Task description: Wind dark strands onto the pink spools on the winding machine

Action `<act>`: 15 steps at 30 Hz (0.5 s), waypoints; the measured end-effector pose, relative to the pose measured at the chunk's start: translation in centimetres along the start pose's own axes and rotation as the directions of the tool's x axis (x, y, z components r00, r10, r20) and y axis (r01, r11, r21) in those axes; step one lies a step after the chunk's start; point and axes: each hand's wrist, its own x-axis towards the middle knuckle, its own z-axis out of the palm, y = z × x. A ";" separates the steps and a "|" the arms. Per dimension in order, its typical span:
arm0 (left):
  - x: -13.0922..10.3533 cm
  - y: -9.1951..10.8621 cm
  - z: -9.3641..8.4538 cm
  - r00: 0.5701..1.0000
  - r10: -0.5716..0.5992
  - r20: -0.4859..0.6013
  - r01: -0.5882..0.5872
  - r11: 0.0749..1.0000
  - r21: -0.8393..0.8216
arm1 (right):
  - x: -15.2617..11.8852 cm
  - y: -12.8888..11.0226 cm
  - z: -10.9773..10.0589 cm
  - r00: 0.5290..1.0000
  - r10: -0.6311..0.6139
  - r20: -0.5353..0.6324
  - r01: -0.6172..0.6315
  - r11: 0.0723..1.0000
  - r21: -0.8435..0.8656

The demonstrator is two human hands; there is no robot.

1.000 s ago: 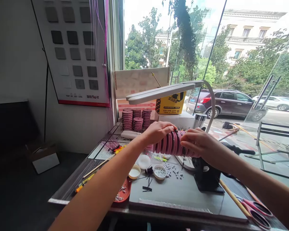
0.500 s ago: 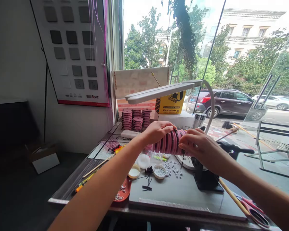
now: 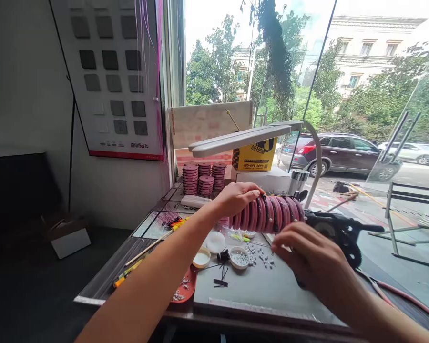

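My left hand (image 3: 240, 199) grips the left end of a row of pink discs (image 3: 286, 212), thumb and fingertips on its top. Dark thread with small beads runs around the discs, which sit on a black winder (image 3: 338, 229) with a handle at its right. My right hand (image 3: 312, 255) is just below the discs' right end, apart from them, with thumb and fingers pinched together. What lies in the pinch is too small to make out. Under the row stands a round white dish (image 3: 239, 258) of small grey beads, with more loose grey beads (image 3: 260, 255) beside it.
Stacks of pink spools (image 3: 206, 185) stand at the back left. An arched lamp (image 3: 243, 140) reaches over the table. A red tray (image 3: 183, 291) holds small metal parts. Red-handled scissors (image 3: 402, 291) lie at the right. A yellow box (image 3: 256, 155) stands by the window.
My right hand has left the discs and moved down and to the right, exposing the row's right end. My left hand stays on the row. The view has shifted slightly.
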 end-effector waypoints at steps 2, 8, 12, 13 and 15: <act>0.0 0.0 0.0 1.000 -0.004 -0.002 0.004 1.000 0.002 | -1.8 0.0 1.7 0.967 0.074 0.244 -0.059 0.996 -0.067; 0.0 0.1 0.0 1.000 -0.009 0.012 0.008 1.000 0.008 | -3.2 2.3 6.3 0.764 0.327 0.556 -0.145 0.927 -0.345; 0.0 0.0 0.0 1.000 -0.009 0.004 0.009 1.000 0.012 | -2.8 2.3 6.5 0.771 0.275 0.574 -0.069 0.932 -0.355; 0.1 0.0 0.0 1.000 -0.011 0.000 0.011 1.000 0.013 | -2.8 2.2 6.4 0.773 0.265 0.576 -0.049 0.931 -0.362; 0.1 0.0 0.0 1.000 -0.014 -0.001 0.014 1.000 0.013 | -2.8 1.9 6.4 0.775 0.248 0.581 -0.012 0.925 -0.380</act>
